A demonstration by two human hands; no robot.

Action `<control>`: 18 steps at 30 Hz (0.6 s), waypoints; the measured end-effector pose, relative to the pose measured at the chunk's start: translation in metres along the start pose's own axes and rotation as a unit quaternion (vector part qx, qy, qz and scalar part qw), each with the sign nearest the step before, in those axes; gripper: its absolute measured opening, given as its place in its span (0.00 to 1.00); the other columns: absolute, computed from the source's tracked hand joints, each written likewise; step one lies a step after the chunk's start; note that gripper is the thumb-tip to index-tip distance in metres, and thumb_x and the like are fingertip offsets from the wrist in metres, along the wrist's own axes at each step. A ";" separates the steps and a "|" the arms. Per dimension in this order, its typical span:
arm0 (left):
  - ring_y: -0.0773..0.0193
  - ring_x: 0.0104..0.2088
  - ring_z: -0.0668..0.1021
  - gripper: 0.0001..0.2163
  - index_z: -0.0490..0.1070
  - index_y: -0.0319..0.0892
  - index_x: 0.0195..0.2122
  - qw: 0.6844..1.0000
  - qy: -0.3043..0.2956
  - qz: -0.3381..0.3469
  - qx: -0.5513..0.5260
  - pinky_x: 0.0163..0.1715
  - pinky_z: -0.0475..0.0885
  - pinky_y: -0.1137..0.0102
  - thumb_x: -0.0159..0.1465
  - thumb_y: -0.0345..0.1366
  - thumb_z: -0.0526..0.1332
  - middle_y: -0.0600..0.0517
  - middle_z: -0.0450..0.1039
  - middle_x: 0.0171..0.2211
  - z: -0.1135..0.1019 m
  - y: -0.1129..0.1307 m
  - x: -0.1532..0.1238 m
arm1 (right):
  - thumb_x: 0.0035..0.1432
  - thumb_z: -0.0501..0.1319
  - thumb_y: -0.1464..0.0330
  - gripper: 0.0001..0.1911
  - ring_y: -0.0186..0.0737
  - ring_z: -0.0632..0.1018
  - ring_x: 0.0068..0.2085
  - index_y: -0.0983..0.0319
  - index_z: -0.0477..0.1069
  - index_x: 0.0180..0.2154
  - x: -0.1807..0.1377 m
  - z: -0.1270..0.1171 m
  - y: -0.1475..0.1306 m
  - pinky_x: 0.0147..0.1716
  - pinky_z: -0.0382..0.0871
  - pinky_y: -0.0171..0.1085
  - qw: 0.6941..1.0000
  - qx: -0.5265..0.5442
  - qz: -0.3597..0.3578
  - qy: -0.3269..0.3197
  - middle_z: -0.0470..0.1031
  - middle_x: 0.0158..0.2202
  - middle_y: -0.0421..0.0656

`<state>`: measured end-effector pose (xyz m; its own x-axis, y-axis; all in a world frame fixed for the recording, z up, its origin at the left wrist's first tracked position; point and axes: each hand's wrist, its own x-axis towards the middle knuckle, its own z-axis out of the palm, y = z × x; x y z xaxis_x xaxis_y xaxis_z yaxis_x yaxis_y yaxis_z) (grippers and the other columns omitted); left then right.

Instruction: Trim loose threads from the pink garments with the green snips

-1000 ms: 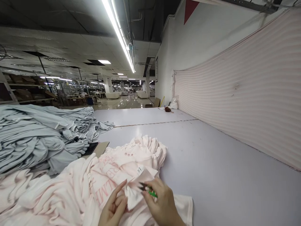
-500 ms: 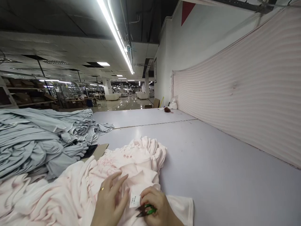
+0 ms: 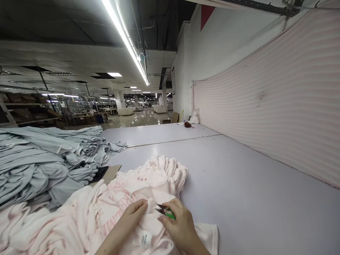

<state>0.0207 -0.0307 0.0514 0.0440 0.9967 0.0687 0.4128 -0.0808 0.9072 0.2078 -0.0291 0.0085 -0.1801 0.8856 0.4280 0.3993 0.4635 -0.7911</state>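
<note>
A heap of pale pink garments [image 3: 87, 212] with pink lettering lies on the table in front of me. My left hand [image 3: 134, 214] pinches a fold of the top pink garment. My right hand [image 3: 179, 226] is closed round small green-handled thread snips [image 3: 164, 211], whose dark blades point left at the pinched fold. A small white label [image 3: 145, 239] hangs from the garment just below my hands.
A tall pile of grey-blue garments [image 3: 45, 156] fills the left side, with a piece of cardboard [image 3: 110, 173] and a dark flat object at its foot. The lilac table [image 3: 239, 187] stretches right to a pink striped fabric wall [image 3: 278, 106]. A small dark object [image 3: 189, 124] lies at the far end.
My left hand went from lying flat on the fabric to pinching a fold. The snips rose with my right hand toward that fold, and the white label dropped lower.
</note>
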 end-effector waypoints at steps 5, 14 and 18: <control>0.57 0.34 0.76 0.18 0.72 0.42 0.28 0.998 -0.033 0.008 -0.060 0.37 0.73 0.67 0.57 0.54 0.60 0.53 0.73 0.28 0.000 -0.003 -0.005 | 0.56 0.66 0.72 0.11 0.47 0.78 0.37 0.60 0.79 0.43 0.010 0.008 -0.009 0.38 0.67 0.39 0.994 -0.084 -0.064 0.000 0.78 0.35 0.45; 0.55 0.41 0.79 0.09 0.71 0.47 0.35 0.866 0.201 0.372 0.267 0.44 0.73 0.62 0.60 0.26 0.56 0.49 0.79 0.35 0.012 -0.061 -0.032 | 0.55 0.64 0.70 0.08 0.44 0.79 0.35 0.61 0.81 0.36 0.003 -0.010 -0.001 0.35 0.68 0.36 0.992 0.106 0.022 -0.070 0.81 0.33 0.43; 0.61 0.34 0.81 0.08 0.67 0.47 0.35 0.872 0.177 0.371 0.266 0.35 0.74 0.72 0.59 0.26 0.54 0.53 0.78 0.30 0.009 -0.046 -0.037 | 0.55 0.63 0.71 0.07 0.40 0.76 0.30 0.58 0.81 0.32 -0.006 -0.013 -0.007 0.30 0.63 0.33 0.987 0.083 0.026 -0.131 0.80 0.28 0.38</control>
<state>0.0084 -0.0637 0.0037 0.2346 0.6009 0.7641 0.7576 -0.6055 0.2436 0.2177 -0.0382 0.0171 -0.3993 0.8749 0.2740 0.2644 0.3960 -0.8794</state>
